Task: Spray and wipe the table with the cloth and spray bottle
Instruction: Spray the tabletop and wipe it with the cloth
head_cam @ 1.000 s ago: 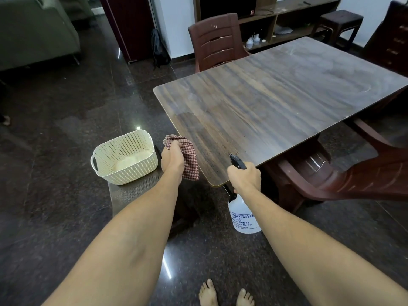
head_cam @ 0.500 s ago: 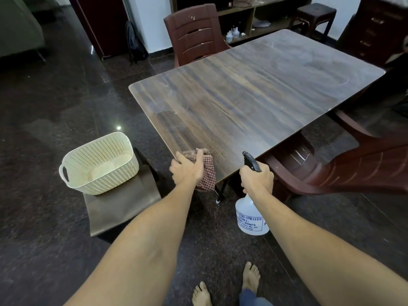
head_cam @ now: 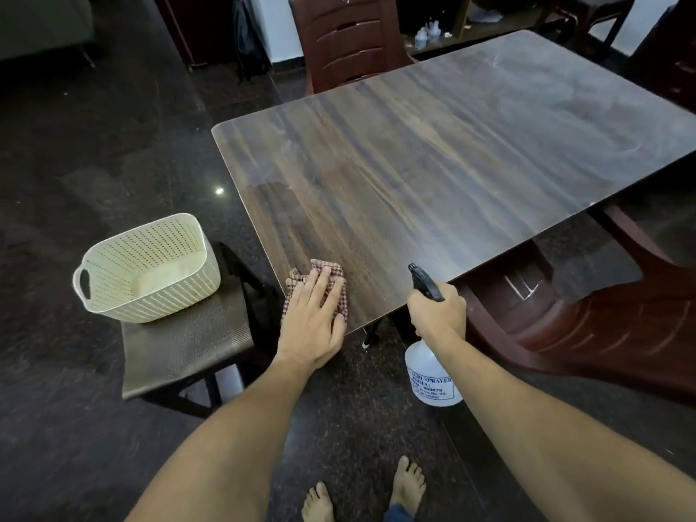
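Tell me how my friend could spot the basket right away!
Start at the big wooden table. Left of its near corner stands a low dark stool, and the basket sits on top. It is the only cream-white thing there, with rows of tiny holes and a loop handle.

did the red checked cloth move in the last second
Yes. The red checked cloth went from beside the brown wooden table's near-left edge onto its near corner, where the left hand presses it flat.
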